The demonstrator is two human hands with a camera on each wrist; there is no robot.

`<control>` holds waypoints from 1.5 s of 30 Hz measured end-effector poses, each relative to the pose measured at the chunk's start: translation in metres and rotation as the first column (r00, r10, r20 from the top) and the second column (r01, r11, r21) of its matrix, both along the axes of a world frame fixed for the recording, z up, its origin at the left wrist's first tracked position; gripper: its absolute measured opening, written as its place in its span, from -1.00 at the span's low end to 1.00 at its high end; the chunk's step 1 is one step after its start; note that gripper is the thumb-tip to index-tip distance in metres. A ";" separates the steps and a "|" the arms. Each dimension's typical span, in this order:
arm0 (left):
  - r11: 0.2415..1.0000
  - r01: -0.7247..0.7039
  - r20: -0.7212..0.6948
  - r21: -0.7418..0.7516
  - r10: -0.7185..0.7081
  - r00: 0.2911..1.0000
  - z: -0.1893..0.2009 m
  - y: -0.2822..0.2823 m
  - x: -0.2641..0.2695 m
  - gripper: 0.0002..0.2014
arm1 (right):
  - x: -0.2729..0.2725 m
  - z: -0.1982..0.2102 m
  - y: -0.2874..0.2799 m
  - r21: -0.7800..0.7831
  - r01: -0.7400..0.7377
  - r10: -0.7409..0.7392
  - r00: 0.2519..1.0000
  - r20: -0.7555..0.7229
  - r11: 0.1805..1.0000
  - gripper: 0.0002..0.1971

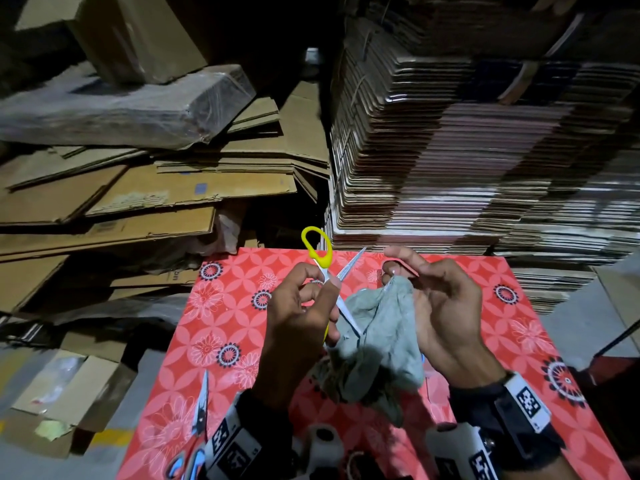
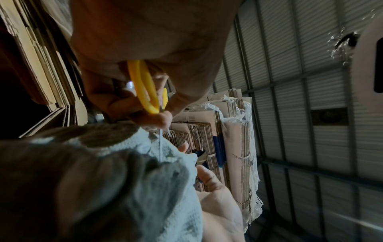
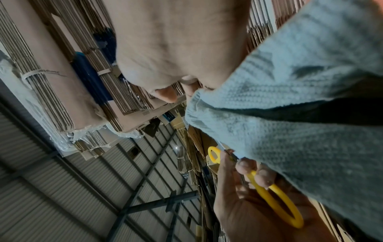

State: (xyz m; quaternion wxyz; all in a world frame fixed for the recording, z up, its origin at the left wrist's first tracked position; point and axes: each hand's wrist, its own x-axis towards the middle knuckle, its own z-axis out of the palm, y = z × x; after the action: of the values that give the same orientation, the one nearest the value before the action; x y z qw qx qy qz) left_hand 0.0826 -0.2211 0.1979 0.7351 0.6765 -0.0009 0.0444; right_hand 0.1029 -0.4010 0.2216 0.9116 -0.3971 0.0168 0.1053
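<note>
the left hand (image 1: 298, 313) has its fingers and thumb curled round the pivot of the yellow-handled scissors (image 1: 317, 244), which are spread open in the air above the middle of the table (image 1: 519, 341), one blade pointing away and the other sunk into the grey-green cloth (image 1: 381, 341). the right hand (image 1: 446, 306) pinches the cloth's top fold between thumb and fingertips, the other fingers loose, with the rest hanging bunched just above the table. this looks like mid-wipe: one blade is in the cloth, the bare one seems left to do, and a second pair of scissors (image 1: 201, 407) lies untouched by the near left corner.
</note>
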 end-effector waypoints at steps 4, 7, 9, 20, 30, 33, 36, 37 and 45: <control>1.000 -0.022 0.018 -0.005 0.022 1.000 0.002 -0.001 0.000 -0.85 | 0.002 0.004 0.001 -0.226 0.056 -0.037 0.996 0.086 0.972 -0.75; 1.000 -0.028 0.040 0.001 0.028 0.999 0.003 -0.001 -0.002 -0.76 | 0.000 0.008 0.003 -0.438 0.207 -0.092 0.959 0.270 0.875 -0.80; 1.000 -0.021 0.055 -0.002 0.021 0.998 0.005 0.000 -0.002 -0.73 | -0.004 0.012 0.009 -0.476 0.323 -0.125 0.907 0.402 0.818 -0.82; 0.986 -0.104 0.145 0.131 0.084 0.986 0.003 -0.004 -0.002 -0.62 | -0.008 0.004 0.028 -0.586 0.710 0.015 0.632 0.775 0.391 -0.91; 0.960 -0.165 0.217 0.225 0.115 0.969 -0.006 -0.002 0.003 -0.65 | -0.017 -0.015 0.033 -0.649 0.710 0.106 0.648 0.754 0.274 -0.76; 0.948 -0.182 0.243 0.263 0.118 0.963 -0.009 -0.004 0.001 -0.66 | -0.020 -0.015 0.033 -0.654 0.708 0.144 0.641 0.753 0.266 -0.80; 0.936 -0.187 0.261 0.298 0.109 0.959 -0.009 -0.005 -0.001 -0.65 | -0.018 -0.014 0.027 -0.661 0.712 0.184 0.635 0.750 0.238 -0.82; 0.926 -0.196 0.271 0.321 0.108 0.956 -0.008 -0.006 -0.001 -0.65 | -0.017 -0.014 0.024 -0.668 0.704 0.183 0.643 0.744 0.241 -0.83; 0.867 -0.271 0.365 0.418 0.112 0.924 -0.004 -0.009 -0.002 -0.66 | -0.019 -0.021 0.026 -0.636 0.733 0.079 0.638 0.766 0.241 -0.85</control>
State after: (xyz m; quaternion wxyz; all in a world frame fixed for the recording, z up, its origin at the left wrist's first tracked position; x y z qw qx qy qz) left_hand 0.0803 -0.2306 0.1937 0.5345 0.8109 -0.0659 0.2289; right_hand 0.0836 -0.3754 0.2010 0.4446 -0.8325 -0.1599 -0.2892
